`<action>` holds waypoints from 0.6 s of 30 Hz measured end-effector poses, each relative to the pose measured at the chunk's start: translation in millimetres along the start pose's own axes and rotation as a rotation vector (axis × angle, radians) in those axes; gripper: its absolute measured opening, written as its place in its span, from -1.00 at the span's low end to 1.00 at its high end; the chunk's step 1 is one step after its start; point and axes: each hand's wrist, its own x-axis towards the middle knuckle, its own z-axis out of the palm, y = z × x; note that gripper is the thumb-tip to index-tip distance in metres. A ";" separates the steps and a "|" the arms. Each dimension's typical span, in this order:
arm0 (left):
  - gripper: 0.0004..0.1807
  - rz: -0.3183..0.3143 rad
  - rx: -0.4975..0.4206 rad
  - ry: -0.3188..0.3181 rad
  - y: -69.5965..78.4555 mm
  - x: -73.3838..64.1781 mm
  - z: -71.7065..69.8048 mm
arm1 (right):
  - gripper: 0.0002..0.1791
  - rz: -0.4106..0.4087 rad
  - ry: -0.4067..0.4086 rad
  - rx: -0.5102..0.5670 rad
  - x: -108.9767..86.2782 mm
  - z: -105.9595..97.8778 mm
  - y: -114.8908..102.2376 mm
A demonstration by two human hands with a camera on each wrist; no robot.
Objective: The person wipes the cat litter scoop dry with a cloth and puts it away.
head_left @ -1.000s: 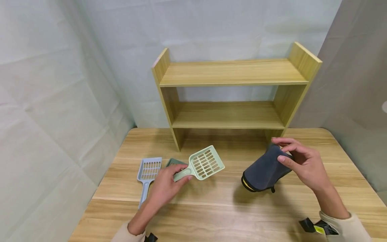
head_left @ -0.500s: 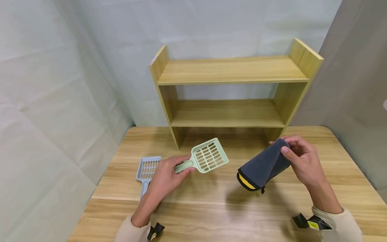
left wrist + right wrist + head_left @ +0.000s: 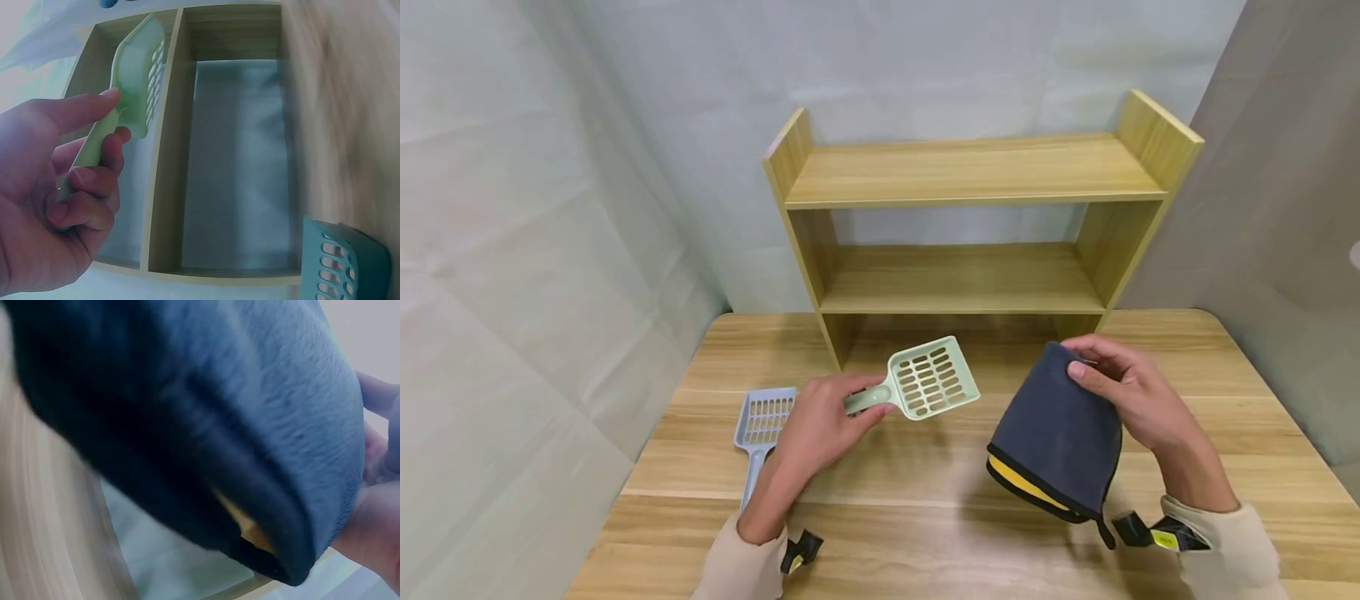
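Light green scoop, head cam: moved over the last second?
Yes. In the head view, the light green scoop has shifted right and slightly up in the picture, judged against the wooden shelf.

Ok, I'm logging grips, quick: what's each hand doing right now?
Left hand: holding the light green slotted scoop by its handle.
Right hand: holding the dark grey cloth, yellow inside.

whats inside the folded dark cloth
The dark cloth shows a strip of its yellow inner side along the lower edge; deeper inside is covered, so anything there can't be seen.
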 end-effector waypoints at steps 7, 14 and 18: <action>-0.58 -0.017 0.025 -0.038 5.6 7.0 -0.6 | -0.64 0.101 -0.079 0.027 11.0 -0.6 0.6; -0.62 -0.031 0.036 -0.057 9.0 9.0 4.9 | -0.67 0.149 -0.072 0.096 18.0 3.3 2.8; -0.64 -0.018 0.029 -0.073 9.9 6.4 6.8 | -0.68 0.190 -0.078 0.096 17.6 7.2 3.6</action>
